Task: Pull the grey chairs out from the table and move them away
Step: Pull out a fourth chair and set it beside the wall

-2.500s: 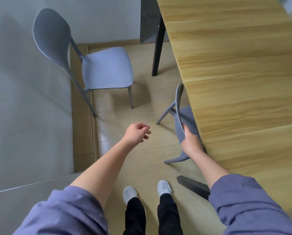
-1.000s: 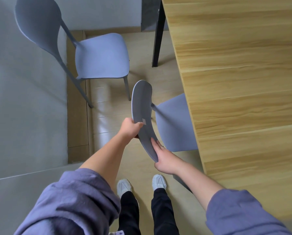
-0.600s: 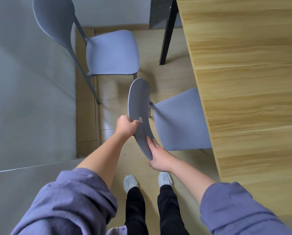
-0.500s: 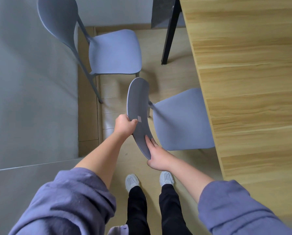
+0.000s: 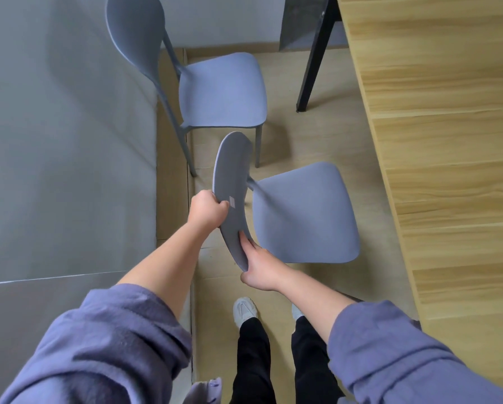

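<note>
A grey chair (image 5: 302, 214) stands in front of me, its whole seat out from under the wooden table (image 5: 448, 141). My left hand (image 5: 208, 209) grips the left edge of its curved backrest. My right hand (image 5: 259, 266) holds the backrest's lower end, fingers on its inner face. A second grey chair (image 5: 221, 88) stands farther off, its back to the grey wall (image 5: 63, 141), seat facing the table. The near chair's legs are hidden under its seat.
The table's black leg (image 5: 314, 59) stands at the far end, right of the second chair. A wooden skirting strip (image 5: 171, 199) runs along the wall's foot. My two feet in pale shoes (image 5: 244, 310) stand on the light wood floor just behind the held chair.
The near chair has come out from under the table and turned; my left hand took hold of its backrest. Over the last half second it has shifted a little farther from the table edge.
</note>
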Demonstrator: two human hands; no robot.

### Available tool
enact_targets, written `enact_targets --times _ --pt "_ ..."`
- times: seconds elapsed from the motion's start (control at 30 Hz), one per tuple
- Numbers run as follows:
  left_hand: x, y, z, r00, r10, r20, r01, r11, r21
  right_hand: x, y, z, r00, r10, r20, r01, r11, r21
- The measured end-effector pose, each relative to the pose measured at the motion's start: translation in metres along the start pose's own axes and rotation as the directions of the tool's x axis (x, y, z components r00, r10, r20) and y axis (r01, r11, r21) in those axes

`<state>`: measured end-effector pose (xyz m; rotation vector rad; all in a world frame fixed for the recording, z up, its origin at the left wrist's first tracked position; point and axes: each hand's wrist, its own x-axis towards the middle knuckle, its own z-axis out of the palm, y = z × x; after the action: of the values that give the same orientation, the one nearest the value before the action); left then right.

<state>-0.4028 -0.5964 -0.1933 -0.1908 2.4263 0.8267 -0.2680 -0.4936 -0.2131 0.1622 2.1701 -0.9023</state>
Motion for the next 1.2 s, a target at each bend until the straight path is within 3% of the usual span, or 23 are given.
enact_targets --times 0.5,0.83,1.0,1.2 --pt "0.013 -0.055 -0.102 0.991 -0.09 -0.095 0.1 0.99 0.103 0.038 -0.113 0.041 0.997 -0.064 -0.039 0.061 0.996 -0.066" --pt "0.008 -0.086 -0.139 0.956 -0.256 -0.142 0.278 0.945 0.173 0.05 -0.154 0.067 0.994 -0.103 0.023 0.105 0.989 -0.101" --pt "0.007 -0.099 -0.149 0.934 -0.312 -0.173 0.345 0.914 0.216 0.059 -0.163 0.073 0.98 -0.139 0.144 0.153 0.984 -0.095" --pt "0.005 -0.113 -0.156 0.905 -0.369 -0.211 0.414 0.876 0.248 0.063 -0.162 0.053 0.936 -0.175 0.304 0.142 0.982 0.127"
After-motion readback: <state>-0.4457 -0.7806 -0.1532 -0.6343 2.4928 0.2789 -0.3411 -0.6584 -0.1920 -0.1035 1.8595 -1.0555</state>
